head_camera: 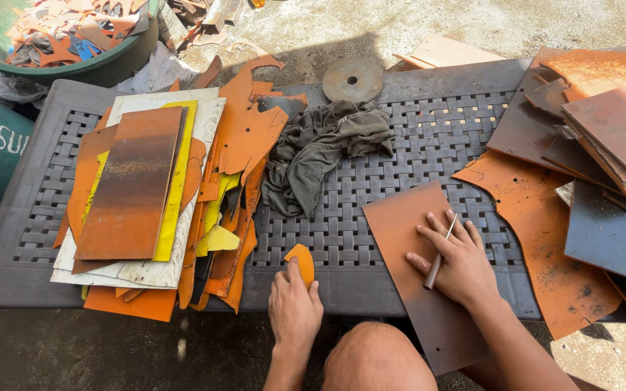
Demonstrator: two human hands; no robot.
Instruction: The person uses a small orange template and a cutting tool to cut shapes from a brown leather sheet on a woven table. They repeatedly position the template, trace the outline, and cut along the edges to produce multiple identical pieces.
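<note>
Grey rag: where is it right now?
The grey rag lies crumpled at the table's upper middle, right of the orange scrap pile and just below the round metal disc.

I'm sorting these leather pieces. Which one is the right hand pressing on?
The brown sheet hanging over the table's near edge; the right hand lies flat on it, holding a thin tool.

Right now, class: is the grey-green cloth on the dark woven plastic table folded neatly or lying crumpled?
Crumpled. The grey-green cloth lies bunched in loose, uneven folds on the dark woven plastic table, with no flat squared edges.
</note>
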